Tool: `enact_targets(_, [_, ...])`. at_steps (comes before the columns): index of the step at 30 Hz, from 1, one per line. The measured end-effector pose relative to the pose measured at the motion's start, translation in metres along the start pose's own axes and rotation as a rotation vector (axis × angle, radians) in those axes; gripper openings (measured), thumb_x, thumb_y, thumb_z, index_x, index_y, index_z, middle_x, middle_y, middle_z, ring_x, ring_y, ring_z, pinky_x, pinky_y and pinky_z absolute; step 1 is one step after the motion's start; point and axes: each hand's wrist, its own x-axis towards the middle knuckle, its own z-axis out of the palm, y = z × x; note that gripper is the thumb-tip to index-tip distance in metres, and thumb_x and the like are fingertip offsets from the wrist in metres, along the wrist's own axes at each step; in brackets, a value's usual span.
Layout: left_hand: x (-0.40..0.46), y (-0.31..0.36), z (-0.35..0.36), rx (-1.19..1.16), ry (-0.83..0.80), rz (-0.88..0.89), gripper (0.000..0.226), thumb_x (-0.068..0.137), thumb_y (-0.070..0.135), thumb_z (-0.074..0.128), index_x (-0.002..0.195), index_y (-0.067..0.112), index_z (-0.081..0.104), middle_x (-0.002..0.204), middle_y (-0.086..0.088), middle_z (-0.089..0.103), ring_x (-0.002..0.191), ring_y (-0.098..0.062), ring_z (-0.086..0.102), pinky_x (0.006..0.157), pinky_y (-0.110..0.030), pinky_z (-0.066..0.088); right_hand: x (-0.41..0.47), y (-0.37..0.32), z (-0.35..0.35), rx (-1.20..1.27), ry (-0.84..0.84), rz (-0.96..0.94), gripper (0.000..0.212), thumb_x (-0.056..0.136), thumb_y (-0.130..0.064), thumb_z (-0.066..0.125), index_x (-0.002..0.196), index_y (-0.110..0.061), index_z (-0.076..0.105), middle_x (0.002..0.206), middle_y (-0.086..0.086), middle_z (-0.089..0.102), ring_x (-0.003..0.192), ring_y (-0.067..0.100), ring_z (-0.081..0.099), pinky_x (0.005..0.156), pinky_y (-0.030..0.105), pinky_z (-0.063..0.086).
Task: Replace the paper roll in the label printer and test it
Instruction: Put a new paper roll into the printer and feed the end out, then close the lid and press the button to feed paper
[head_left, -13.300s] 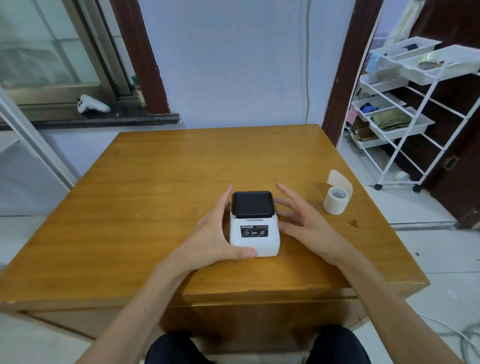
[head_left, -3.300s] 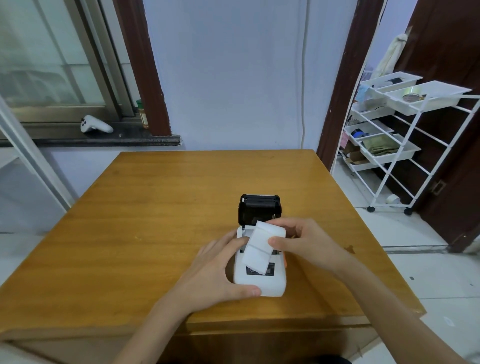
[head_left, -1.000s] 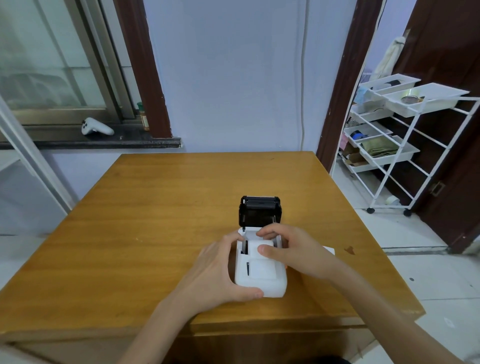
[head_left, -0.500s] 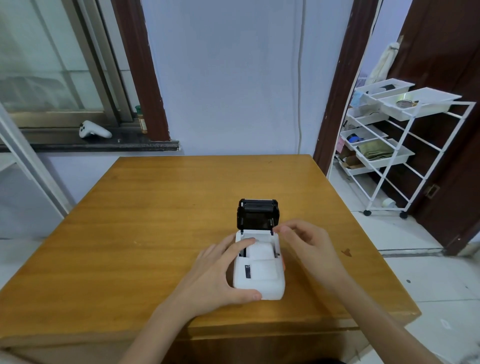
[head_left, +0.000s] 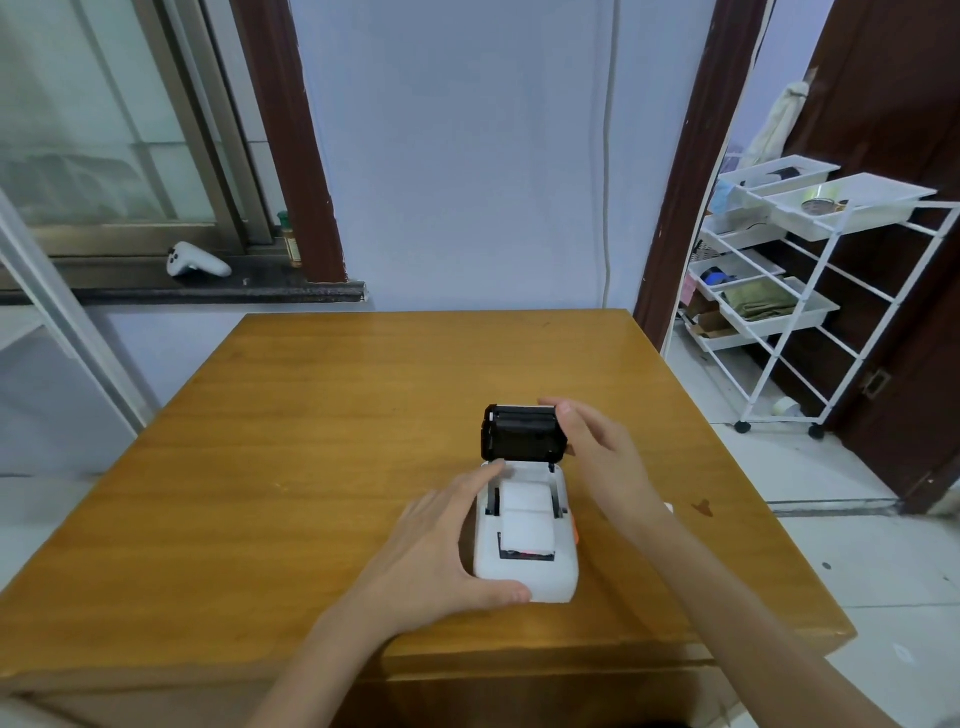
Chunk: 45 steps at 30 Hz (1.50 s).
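The white label printer (head_left: 524, 574) sits near the front of the wooden surface (head_left: 363, 415). Its black lid (head_left: 522, 434) stands upright, with the paper roll (head_left: 527, 501) seated inside. The left hand (head_left: 431, 551) grips its left side, thumb curled round the front corner. The right hand (head_left: 608, 462) has loosely bent, parted fingers (head_left: 553, 404) touching the lid's top right corner.

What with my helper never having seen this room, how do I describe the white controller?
Start at the window left of the table and follow its dark sill. The white controller lies there, left of a small bottle; it alone is white and curved.
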Motion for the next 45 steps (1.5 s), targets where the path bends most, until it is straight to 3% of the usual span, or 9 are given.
enact_targets(5, [-0.001, 0.000, 0.000, -0.072, 0.018, -0.062, 0.135, 0.054, 0.078, 0.079, 0.140, 0.066, -0.025, 0.155, 0.023, 0.031, 0.137, -0.008, 0.035, 0.114, -0.042, 0.032, -0.008, 0.002, -0.002, -0.006, 0.033, -0.059, 0.022, 0.097, -0.022, 0.051, 0.094, -0.026, 0.073, 0.092, -0.016, 0.075, 0.089, -0.001, 0.067, 0.077, 0.013, 0.050])
enact_targets(9, [-0.001, 0.001, 0.001, -0.078, -0.001, -0.076, 0.138, 0.054, 0.078, 0.079, 0.127, 0.070, -0.038, 0.159, 0.027, 0.021, 0.142, -0.006, 0.028, 0.115, -0.039, 0.028, -0.017, 0.007, -0.005, -0.054, 0.011, -0.057, 0.017, 0.094, -0.019, 0.058, 0.097, -0.023, 0.074, 0.098, -0.013, 0.074, 0.098, 0.002, 0.065, 0.083, 0.019, 0.050])
enact_targets(13, [-0.001, 0.000, 0.000, -0.063, 0.004, -0.100, 0.133, 0.054, 0.079, 0.078, 0.128, 0.073, -0.032, 0.151, 0.024, 0.030, 0.137, -0.007, 0.030, 0.113, -0.041, 0.032, -0.026, 0.016, -0.007, -0.108, -0.010, -0.065, 0.016, 0.089, -0.017, 0.063, 0.092, -0.027, 0.075, 0.104, -0.017, 0.071, 0.106, 0.007, 0.063, 0.089, 0.030, 0.052])
enact_targets(17, [-0.002, 0.003, -0.001, -0.019, -0.011, -0.052, 0.120, 0.063, 0.072, 0.078, 0.125, 0.078, -0.024, 0.134, 0.034, 0.024, 0.128, 0.000, 0.028, 0.108, -0.032, 0.028, -0.032, 0.019, -0.008, -0.074, -0.012, -0.045, 0.017, 0.089, -0.014, 0.064, 0.089, -0.025, 0.077, 0.108, -0.013, 0.070, 0.105, 0.007, 0.062, 0.077, 0.022, 0.055])
enact_targets(20, [-0.001, 0.003, -0.002, -0.004, -0.008, -0.020, 0.109, 0.065, 0.070, 0.078, 0.130, 0.076, -0.009, 0.132, 0.039, 0.023, 0.125, 0.002, 0.029, 0.111, -0.032, 0.028, -0.032, 0.021, -0.007, -0.066, 0.001, -0.033, 0.018, 0.089, -0.013, 0.065, 0.093, -0.025, 0.076, 0.113, -0.015, 0.069, 0.109, 0.004, 0.060, 0.078, 0.016, 0.052])
enact_targets(23, [-0.001, 0.002, -0.002, -0.002, 0.001, -0.001, 0.103, 0.063, 0.071, 0.078, 0.131, 0.074, 0.001, 0.129, 0.045, 0.019, 0.125, 0.004, 0.029, 0.112, -0.033, 0.029, -0.032, 0.024, -0.006, -0.044, 0.006, 0.009, 0.023, 0.089, -0.017, 0.064, 0.104, -0.034, 0.073, 0.122, -0.017, 0.065, 0.115, 0.002, 0.058, 0.088, 0.024, 0.050])
enact_targets(25, [-0.001, 0.002, -0.002, -0.005, -0.002, -0.011, 0.099, 0.061, 0.073, 0.077, 0.130, 0.074, 0.005, 0.130, 0.041, 0.024, 0.126, 0.002, 0.030, 0.112, -0.033, 0.030, -0.034, 0.026, -0.006, 0.051, -0.014, 0.079, 0.026, 0.090, -0.015, 0.064, 0.109, -0.033, 0.071, 0.124, -0.014, 0.064, 0.112, 0.006, 0.061, 0.082, 0.029, 0.057])
enact_targets(29, [0.000, 0.003, -0.002, 0.002, 0.001, -0.031, 0.095, 0.056, 0.078, 0.073, 0.127, 0.074, 0.010, 0.136, 0.032, 0.031, 0.126, -0.001, 0.033, 0.110, -0.036, 0.033, -0.038, 0.028, -0.007, 0.111, -0.040, 0.098, 0.027, 0.090, -0.010, 0.063, 0.112, -0.023, 0.070, 0.127, -0.011, 0.062, 0.110, -0.006, 0.059, 0.070, 0.017, 0.055])
enact_targets(45, [0.002, -0.002, 0.001, 0.003, -0.026, -0.050, 0.103, 0.053, 0.083, 0.070, 0.136, 0.064, 0.011, 0.145, 0.035, 0.017, 0.132, 0.000, 0.025, 0.112, -0.034, 0.027, -0.035, 0.036, -0.008, 0.118, -0.058, 0.100, 0.024, 0.088, -0.019, 0.065, 0.107, -0.031, 0.073, 0.127, -0.014, 0.064, 0.121, 0.001, 0.055, 0.095, 0.027, 0.051])
